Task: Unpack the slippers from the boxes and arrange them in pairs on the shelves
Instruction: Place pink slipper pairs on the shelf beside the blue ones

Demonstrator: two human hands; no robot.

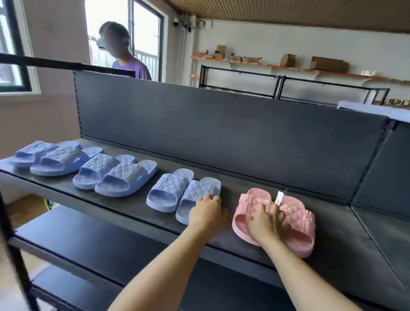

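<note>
Three pairs of blue slippers stand in a row on the dark top shelf [217,238]: one pair at the far left [53,157], a quilted pair [115,175] in the middle, and a third pair [179,195] to their right. A pink quilted pair [296,217] with a white tag lies further right. My left hand [207,212] rests on the toe end of the right slipper of the third blue pair. My right hand [264,222] lies across both pink slippers, fingers curled over their straps where the two meet. No box is in view.
Lower dark shelves [95,249] run beneath the top one, with a black upright post [5,226] at the left. A dark back panel [225,132] rises behind the slippers. A person in a purple shirt [130,66] stands behind the rack near the window. Cardboard boxes [326,64] sit on a far wall shelf.
</note>
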